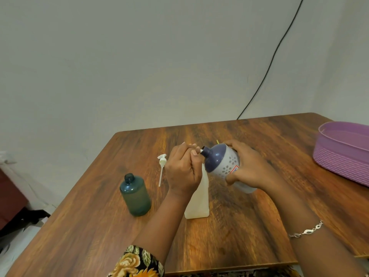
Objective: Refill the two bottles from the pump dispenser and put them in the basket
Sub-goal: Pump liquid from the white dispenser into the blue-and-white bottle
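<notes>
Pump dispenser (pixel 196 198), a white bottle, stands upright on the table (pixel 259 134) near the middle, a little toward the near edge. Your left hand (pixel 182 172) sits on its top with the fingers curled closed around the pump head; the white spout (pixel 200 150) comes out past the fingers toward the right. The tip of the spout is just at the open mouth of the violet and white bottle (pixel 221 161); whether it touches the rim, I cannot tell. Your right hand (pixel 247 166) grips this bottle around its body, the thumb on the near side, and holds it above the table, tilted with its neck toward the left. On your right wrist is a silver bracelet (pixel 306 230); on your left arm is a flowered sleeve (pixel 137 262).

Toward the left edge of the table, well apart from both hands, a teal bottle (pixel 135 194) stands upright with its mouth open; between it and your left hand a loose white pump (pixel 161 166) with a long tube lies flat on the wood. A purple basket (pixel 339 154) sits at the right edge, well apart from the hands; the picture cuts part of it. Behind the far edge a black cable (pixel 269 62) goes up the grey wall.
</notes>
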